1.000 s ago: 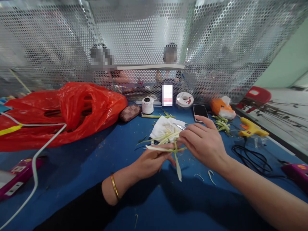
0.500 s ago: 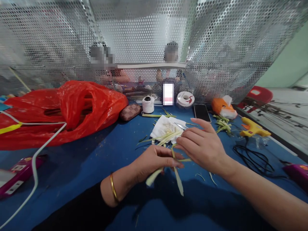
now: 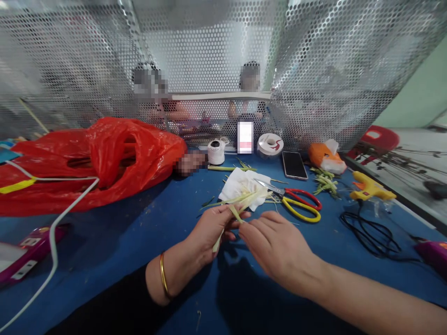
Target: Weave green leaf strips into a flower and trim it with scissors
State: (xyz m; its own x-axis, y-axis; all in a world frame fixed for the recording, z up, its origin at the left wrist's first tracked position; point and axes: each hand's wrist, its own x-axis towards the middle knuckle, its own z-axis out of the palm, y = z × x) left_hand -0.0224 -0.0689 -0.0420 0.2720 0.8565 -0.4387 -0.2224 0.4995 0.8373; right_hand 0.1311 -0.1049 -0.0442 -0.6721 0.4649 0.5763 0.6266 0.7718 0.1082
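Note:
Pale green leaf strips point(image 3: 236, 214) cross between my two hands over the blue table. My left hand point(image 3: 213, 225), with a gold bangle at the wrist, pinches them between thumb and fingers; one flat end sticks out below the thumb. Close on its right, my right hand point(image 3: 270, 237) is closed with its fingertips at the end of the upper strip. Just beyond lies a white tissue point(image 3: 233, 184) with more pale strips on it. Scissors point(image 3: 303, 204) with one red and one yellow handle rest beside the tissue, blades pointing onto it.
At the left lie a red plastic bag point(image 3: 146, 153) and a white cable point(image 3: 54, 237). Along the back stand a thread spool point(image 3: 216, 156), a ribbon roll point(image 3: 270, 144) and a phone point(image 3: 295, 165). A yellow glue gun point(image 3: 373, 186) with black cord is at right. People sit behind the perforated screen.
My right hand has drawn back toward me, uncovering the scissors' handles. The strips have turned in my left hand, and the end that hung down between my hands no longer shows there.

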